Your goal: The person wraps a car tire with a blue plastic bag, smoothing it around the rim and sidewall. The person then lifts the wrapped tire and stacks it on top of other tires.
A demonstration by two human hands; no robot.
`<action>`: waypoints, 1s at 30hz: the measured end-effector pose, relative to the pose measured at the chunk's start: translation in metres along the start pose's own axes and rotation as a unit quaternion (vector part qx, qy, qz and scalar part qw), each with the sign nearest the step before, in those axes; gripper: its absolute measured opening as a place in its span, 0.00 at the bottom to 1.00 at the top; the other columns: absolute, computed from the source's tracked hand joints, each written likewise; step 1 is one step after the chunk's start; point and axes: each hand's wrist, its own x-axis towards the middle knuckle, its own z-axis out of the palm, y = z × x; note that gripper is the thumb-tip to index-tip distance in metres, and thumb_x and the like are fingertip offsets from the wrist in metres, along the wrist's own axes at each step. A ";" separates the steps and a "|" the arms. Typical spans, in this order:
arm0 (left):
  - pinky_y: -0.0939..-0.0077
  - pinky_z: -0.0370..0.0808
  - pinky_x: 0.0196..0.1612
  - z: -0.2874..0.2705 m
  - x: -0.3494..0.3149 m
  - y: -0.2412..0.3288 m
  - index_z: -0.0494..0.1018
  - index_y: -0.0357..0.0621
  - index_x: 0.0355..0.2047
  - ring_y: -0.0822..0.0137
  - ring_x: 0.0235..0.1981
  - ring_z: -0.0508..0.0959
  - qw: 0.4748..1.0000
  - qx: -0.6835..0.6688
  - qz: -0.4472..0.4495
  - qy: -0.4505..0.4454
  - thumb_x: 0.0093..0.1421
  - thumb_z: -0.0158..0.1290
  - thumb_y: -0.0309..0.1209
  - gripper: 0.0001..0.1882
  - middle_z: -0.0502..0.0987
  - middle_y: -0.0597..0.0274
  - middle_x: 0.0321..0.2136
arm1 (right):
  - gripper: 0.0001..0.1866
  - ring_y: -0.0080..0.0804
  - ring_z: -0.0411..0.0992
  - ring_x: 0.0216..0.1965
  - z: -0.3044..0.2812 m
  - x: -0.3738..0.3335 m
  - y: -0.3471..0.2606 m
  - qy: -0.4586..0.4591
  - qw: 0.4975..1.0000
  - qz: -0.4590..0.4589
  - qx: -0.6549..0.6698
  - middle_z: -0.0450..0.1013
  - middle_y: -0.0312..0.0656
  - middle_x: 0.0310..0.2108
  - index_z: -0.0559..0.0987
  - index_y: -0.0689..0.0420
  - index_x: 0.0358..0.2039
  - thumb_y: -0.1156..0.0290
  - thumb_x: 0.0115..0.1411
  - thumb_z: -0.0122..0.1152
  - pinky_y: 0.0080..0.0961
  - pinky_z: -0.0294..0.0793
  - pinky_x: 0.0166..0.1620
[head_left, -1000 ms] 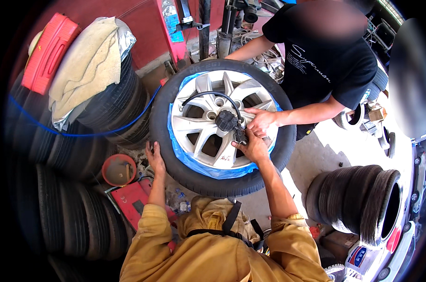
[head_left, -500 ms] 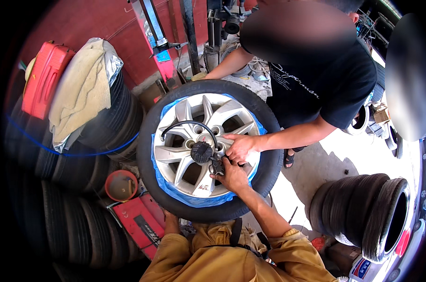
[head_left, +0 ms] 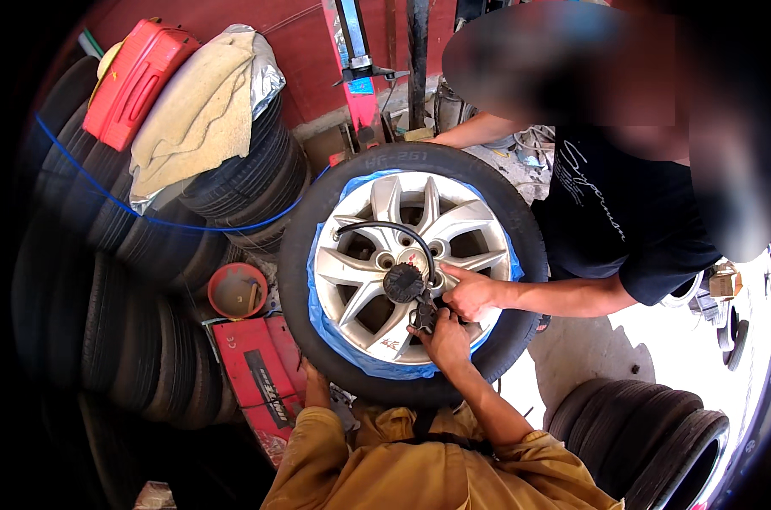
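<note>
A tyre [head_left: 305, 340] on a silver alloy wheel rim [head_left: 419, 231] lies flat in front of me, with blue plastic sheeting [head_left: 364, 360] between rubber and rim. On the rim rests a tyre inflator with a round black gauge [head_left: 402, 283]; its thin black hose curves to the rim's left side. My right hand [head_left: 450, 342] is closed around the inflator's handle. At the tyre's near left edge is my left hand [head_left: 316, 382], its fingers mostly hidden. A co-worker's hand [head_left: 473, 293] touches the rim beside the gauge, index finger extended.
Stacked tyres [head_left: 249, 183] stand at left under a beige cloth [head_left: 200, 110] and red case [head_left: 141, 83]. A blue hose [head_left: 181, 226] crosses them. Near my left arm are a red bowl [head_left: 238, 291] and a red box [head_left: 254, 357]. More tyres [head_left: 632, 433] stand at right.
The view has swung left, so the wheel and tyres appear farther right. My right hand keeps its hold on the inflator, and the co-worker's hand stays beside it.
</note>
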 end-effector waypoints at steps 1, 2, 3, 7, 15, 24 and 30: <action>0.60 0.73 0.54 -0.004 0.000 0.000 0.73 0.49 0.51 0.59 0.45 0.77 1.000 0.000 0.006 0.001 0.70 0.39 0.50 0.23 0.79 0.60 0.46 | 0.38 0.61 0.76 0.41 0.000 -0.001 -0.001 0.007 1.000 -0.005 0.005 0.74 0.64 0.42 0.69 0.67 0.42 0.42 0.52 0.68 0.50 0.76 0.45; 0.60 0.73 0.54 -0.009 -0.003 0.001 0.73 0.49 0.50 0.59 0.45 0.77 1.000 -0.003 0.009 0.001 0.70 0.39 0.50 0.23 0.79 0.60 0.45 | 0.37 0.61 0.76 0.41 0.001 -0.002 -0.001 0.001 1.000 -0.005 0.009 0.74 0.64 0.42 0.69 0.67 0.42 0.42 0.52 0.68 0.50 0.76 0.44; 0.61 0.73 0.54 -0.013 -0.004 -0.001 0.73 0.49 0.50 0.59 0.45 0.77 1.000 -0.006 0.013 -0.002 0.70 0.39 0.49 0.23 0.79 0.60 0.45 | 0.37 0.62 0.76 0.41 0.002 -0.002 -0.002 -0.002 1.000 -0.006 0.012 0.74 0.64 0.42 0.70 0.66 0.41 0.42 0.52 0.68 0.50 0.77 0.44; 0.63 0.75 0.49 -0.012 -0.002 0.007 0.75 0.50 0.47 0.60 0.41 0.78 0.999 -0.035 0.030 -0.015 0.70 0.40 0.47 0.20 0.80 0.61 0.42 | 0.38 0.62 0.76 0.41 0.013 -0.006 -0.002 -0.002 0.999 -0.029 0.034 0.74 0.62 0.41 0.69 0.66 0.45 0.43 0.53 0.69 0.50 0.77 0.42; 0.63 0.80 0.43 0.075 0.009 -0.014 0.75 0.50 0.50 0.59 0.38 0.80 0.994 0.027 0.023 0.103 0.68 0.46 0.49 0.21 0.81 0.61 0.40 | 0.38 0.60 0.77 0.41 0.008 0.005 0.003 0.007 0.999 -0.011 0.039 0.73 0.63 0.43 0.69 0.67 0.47 0.45 0.53 0.69 0.50 0.77 0.43; 0.61 0.75 0.54 0.099 -0.030 0.002 0.70 0.45 0.58 0.58 0.48 0.78 0.995 -0.004 0.023 0.095 0.71 0.41 0.50 0.26 0.77 0.57 0.50 | 0.36 0.59 0.77 0.35 0.004 -0.003 -0.014 0.007 1.000 -0.014 0.009 0.78 0.57 0.28 0.73 0.65 0.38 0.40 0.51 0.69 0.50 0.75 0.39; 0.50 0.53 0.67 0.342 -0.111 0.037 0.69 0.46 0.58 0.51 0.67 0.58 0.489 0.777 0.367 0.149 0.56 0.60 0.32 0.28 0.63 0.54 0.63 | 0.34 0.60 0.77 0.37 0.009 0.000 -0.005 0.039 0.999 -0.029 0.009 0.78 0.59 0.33 0.74 0.63 0.39 0.44 0.50 0.72 0.50 0.75 0.40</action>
